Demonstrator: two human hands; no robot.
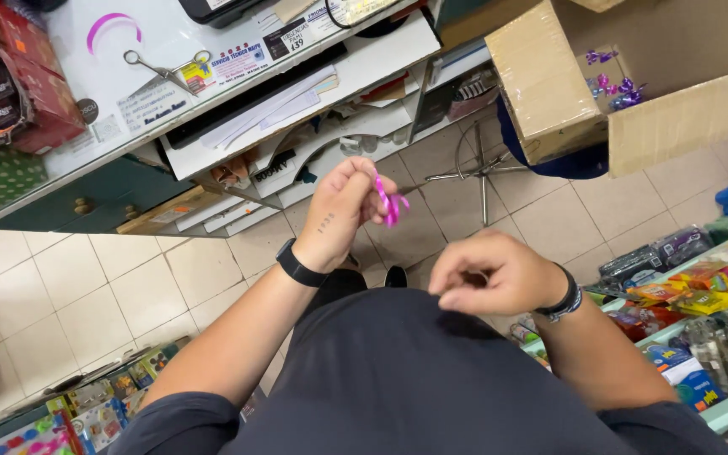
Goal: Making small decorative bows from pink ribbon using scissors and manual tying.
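The left hand (340,211) pinches a short curl of shiny pink gift ribbon (389,202) between fingertips, held in the air above the tiled floor (86,286); the right hand (499,274) is loosely curled in front of the body, and whether its grip encloses anything I cannot tell. The ribbon looks nearly weightless, thin, slick and springy, likely to slip, so a firm pinch near its end suits it best.
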